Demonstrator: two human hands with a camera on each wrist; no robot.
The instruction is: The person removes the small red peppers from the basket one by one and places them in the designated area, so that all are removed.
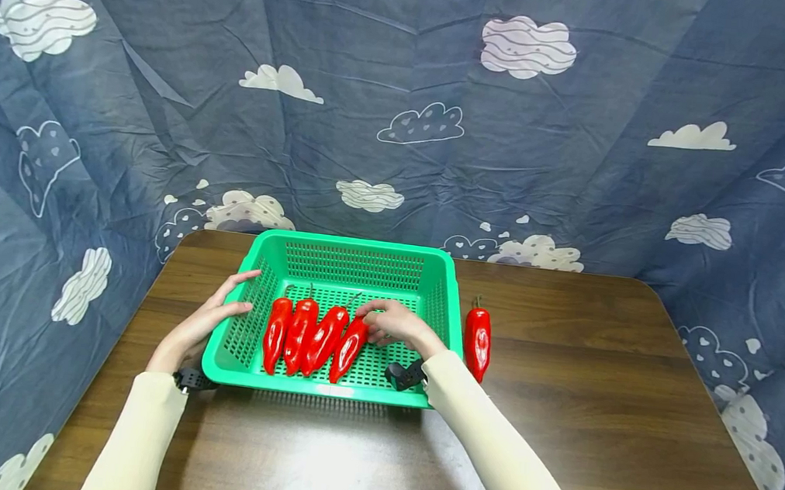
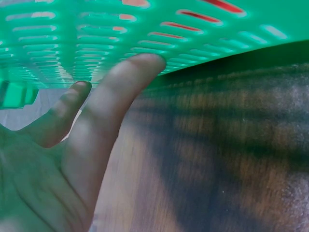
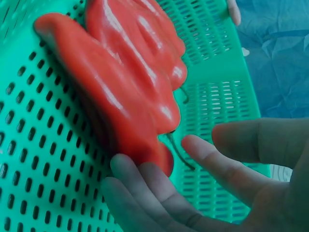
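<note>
A green plastic basket (image 1: 345, 390) with slotted walls stands on the table, several glossy red peppers lying side by side on its left half. My left hand (image 1: 192, 329) rests against the basket's left side, fingers extended; in the left wrist view its fingers (image 2: 108, 99) meet the outside of the slotted wall. Inside the basket, my right hand (image 1: 399, 325) is at the stem end of the rightmost pepper (image 1: 350, 349). Fingertips touch that pepper (image 3: 116, 101) in the right wrist view, while the thumb and another finger stand apart from it.
One more red pepper (image 1: 477, 342) lies on the brown wooden table (image 1: 596, 395), just right of the basket. A blue curtain (image 1: 408, 67) with white clouds hangs behind and along both sides of the table.
</note>
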